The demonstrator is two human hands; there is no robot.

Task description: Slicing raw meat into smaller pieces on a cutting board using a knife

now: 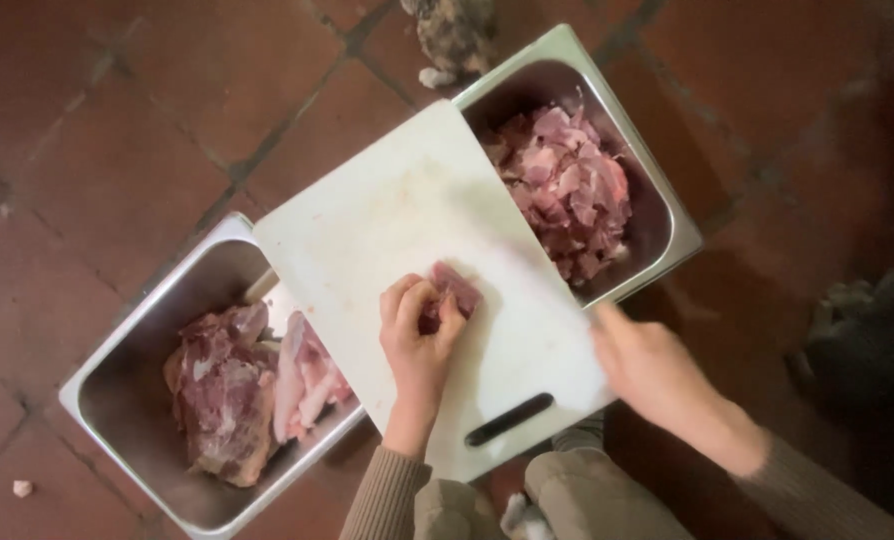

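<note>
Left hand (419, 335): fingers curled, pinning a small piece of raw meat (454, 288) on the white cutting board (387, 230).
Right hand (652, 365): blurred at the board's edge; grip impossible to tell.
Handling: meat looks soft, wet, slippery; best pressed from above.
Hidden: any tool in the right hand.

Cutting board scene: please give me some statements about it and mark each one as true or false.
1. The left hand presses a piece of meat on the white cutting board. True.
2. The right hand holds a second piece of meat. False: it is blurred at the board's edge, and no meat shows in it.
3. The right pan holds small cut pieces. True.
4. The left pan is empty. False: it holds large chunks of meat.
5. The board lies across both pans. True.
</note>
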